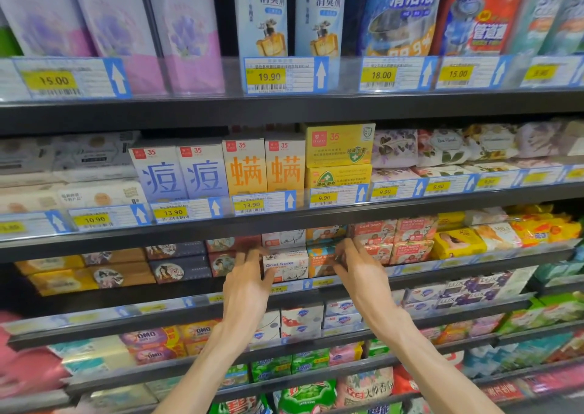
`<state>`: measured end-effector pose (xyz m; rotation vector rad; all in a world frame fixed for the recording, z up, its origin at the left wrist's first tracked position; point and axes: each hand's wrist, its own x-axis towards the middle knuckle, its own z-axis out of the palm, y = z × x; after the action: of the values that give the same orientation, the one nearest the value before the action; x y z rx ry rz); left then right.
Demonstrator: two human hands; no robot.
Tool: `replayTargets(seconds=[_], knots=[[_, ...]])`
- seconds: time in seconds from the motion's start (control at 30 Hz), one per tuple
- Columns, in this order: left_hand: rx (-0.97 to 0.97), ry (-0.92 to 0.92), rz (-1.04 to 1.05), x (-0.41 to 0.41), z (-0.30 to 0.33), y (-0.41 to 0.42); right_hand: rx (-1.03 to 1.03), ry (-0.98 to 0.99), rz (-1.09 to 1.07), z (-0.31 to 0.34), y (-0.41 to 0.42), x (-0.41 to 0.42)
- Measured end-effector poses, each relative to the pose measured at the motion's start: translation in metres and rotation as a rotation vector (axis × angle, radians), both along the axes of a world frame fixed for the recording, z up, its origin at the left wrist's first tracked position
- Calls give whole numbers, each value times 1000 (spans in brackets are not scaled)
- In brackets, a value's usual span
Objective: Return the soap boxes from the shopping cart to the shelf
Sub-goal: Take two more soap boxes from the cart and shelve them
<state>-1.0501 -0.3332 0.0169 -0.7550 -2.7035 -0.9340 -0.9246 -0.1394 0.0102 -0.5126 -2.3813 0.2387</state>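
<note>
A: Hands?
B: Both up at the third shelf (316, 290) down. Left hand (245, 282) has its fingers curled against the left end of the white soap box (286, 265), thumb at its lower front corner. Looks like a grip on that end.
A: Right?
B: Right hand (357, 271) is on the orange soap box (320, 260) next door, fingers bent over its right end and top. Grasping it, as far as I can see; the fingertips are partly hidden.
A: Where do the boxes sit?
B: On the shelf, front row, side by side and touching, behind the price strip (306, 284). White one reads "Goat Soap". More white and orange boxes stacked right behind them.
A: Neighbours?
B: Dark boxes with a portrait (178, 270) to the left, pink-red Goat Soap boxes (409, 251) to the right, yellow packs (458, 243) further right.
A: Cart?
B: Out of frame.
A: Above?
B: Purple and orange boxes with big characters (218, 173), tags 13.90.
</note>
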Motion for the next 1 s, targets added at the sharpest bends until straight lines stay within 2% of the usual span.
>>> replayTargets(seconds=[0.17,0.4,0.6,1.0], knots=[[-13,-7,6,0,0,0,91,-114,24,8,3,-9],[-15,-13,6,0,0,0,237,-142,-13,-1,-13,-6],[-7,-16,2,2,3,-1,218,-102,-23,-7,-17,-8],[53,10,-68,2,4,-6,116,-160,30,4,-21,8]])
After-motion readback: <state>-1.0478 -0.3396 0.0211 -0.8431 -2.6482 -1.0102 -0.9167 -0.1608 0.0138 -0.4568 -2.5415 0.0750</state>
